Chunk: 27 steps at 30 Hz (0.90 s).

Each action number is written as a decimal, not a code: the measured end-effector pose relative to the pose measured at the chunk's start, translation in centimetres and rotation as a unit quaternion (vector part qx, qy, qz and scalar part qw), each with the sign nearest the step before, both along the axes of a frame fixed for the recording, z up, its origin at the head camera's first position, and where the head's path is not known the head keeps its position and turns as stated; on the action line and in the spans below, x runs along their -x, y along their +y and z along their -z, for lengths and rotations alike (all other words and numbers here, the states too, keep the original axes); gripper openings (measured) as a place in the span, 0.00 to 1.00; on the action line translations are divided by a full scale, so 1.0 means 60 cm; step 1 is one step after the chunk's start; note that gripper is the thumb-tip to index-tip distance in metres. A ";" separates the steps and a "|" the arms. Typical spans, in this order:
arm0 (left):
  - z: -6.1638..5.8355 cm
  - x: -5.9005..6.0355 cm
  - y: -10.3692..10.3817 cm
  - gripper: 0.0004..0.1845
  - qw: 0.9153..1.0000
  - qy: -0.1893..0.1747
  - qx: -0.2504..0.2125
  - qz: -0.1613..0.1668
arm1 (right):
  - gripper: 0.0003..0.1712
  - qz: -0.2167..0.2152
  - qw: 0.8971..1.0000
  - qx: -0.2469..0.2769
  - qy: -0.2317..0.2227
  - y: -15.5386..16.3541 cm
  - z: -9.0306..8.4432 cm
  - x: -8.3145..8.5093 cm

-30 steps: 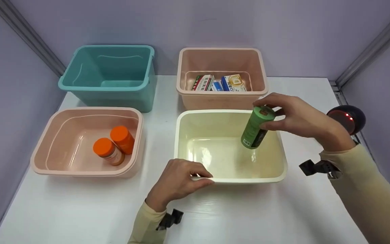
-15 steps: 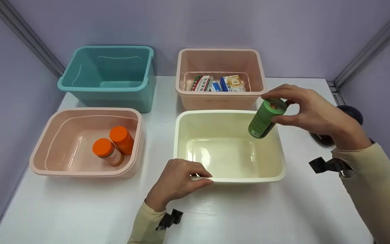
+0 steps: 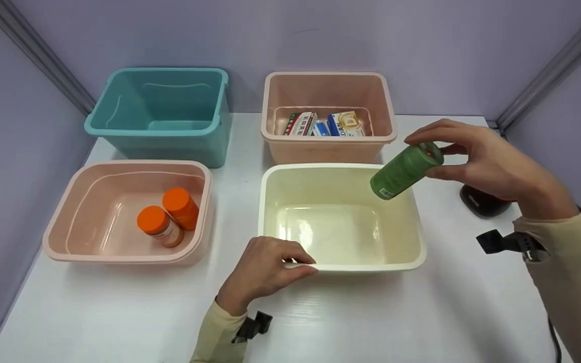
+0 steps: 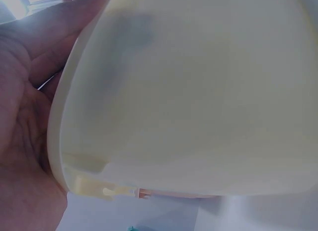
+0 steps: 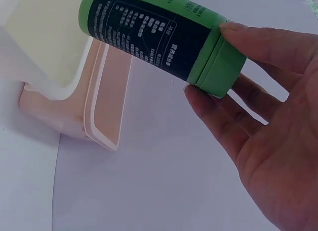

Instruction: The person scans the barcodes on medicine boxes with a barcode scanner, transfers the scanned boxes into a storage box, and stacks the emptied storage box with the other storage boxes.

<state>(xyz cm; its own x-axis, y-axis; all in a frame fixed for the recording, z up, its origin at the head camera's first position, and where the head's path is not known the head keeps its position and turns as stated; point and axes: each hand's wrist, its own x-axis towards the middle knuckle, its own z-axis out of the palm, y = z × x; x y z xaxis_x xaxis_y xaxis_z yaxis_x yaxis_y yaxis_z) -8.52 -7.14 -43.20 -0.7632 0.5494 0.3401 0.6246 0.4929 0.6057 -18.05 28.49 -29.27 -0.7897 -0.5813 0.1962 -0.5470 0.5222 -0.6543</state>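
Observation:
My right hand (image 3: 492, 159) holds a green cylindrical canister (image 3: 405, 171) by its lid end, thumb on one side and fingers on the other. The canister is tilted over the right back rim of the cream basin (image 3: 343, 268). In the right wrist view, a dark label with pale print runs along the canister (image 5: 149, 39), and the fingertips (image 5: 201, 99) press its lid. With thumb and fingers my left hand (image 3: 265, 269) pinches the basin's front rim. Through the basin wall (image 4: 198, 92), a dark blur shows in the left wrist view.
A pink basin (image 3: 119, 259) at left holds two orange-capped bottles (image 3: 162, 227). Behind it stands a teal bin (image 3: 157, 132). The back pink bin (image 3: 328, 151) contains several small boxes (image 3: 346, 124). A black rounded device (image 3: 484, 202) sits at right, partly behind my right hand.
My right hand has carried the canister right and back, from above the basin's interior to its right back rim, tilting it further. The left hand has stayed on the front rim.

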 end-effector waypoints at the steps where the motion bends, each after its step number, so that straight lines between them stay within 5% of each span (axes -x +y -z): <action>1: 0.000 0.000 0.000 0.06 1.000 -0.001 -0.001 0.000 | 0.29 0.005 1.000 0.008 -0.005 0.001 0.000 0.000; 11: 0.000 0.000 -0.001 0.06 1.000 0.001 -0.004 -0.001 | 0.25 0.112 0.993 0.031 0.015 0.019 0.002 -0.001; 17: 0.001 -0.001 -0.001 0.06 1.000 0.011 -0.012 -0.001 | 0.25 0.225 0.974 -0.012 0.006 0.034 0.005 0.002; 23: 0.004 0.001 0.000 0.07 1.000 0.011 -0.011 0.003 | 0.23 0.272 0.961 -0.032 0.043 0.052 0.016 0.005; 27: 0.005 0.000 -0.001 0.08 1.000 0.015 -0.011 0.001 | 0.27 0.318 0.948 -0.031 0.009 0.063 0.022 0.008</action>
<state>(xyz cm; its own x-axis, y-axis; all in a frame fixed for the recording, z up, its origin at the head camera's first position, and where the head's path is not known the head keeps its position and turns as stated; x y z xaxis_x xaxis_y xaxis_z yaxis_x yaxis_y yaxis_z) -8.55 -7.20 -43.50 -0.7521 0.5424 0.3743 0.6430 0.4792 0.5975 -18.54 32.25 -30.59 -0.9809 -0.0008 0.1947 -0.1207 0.7871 -0.6049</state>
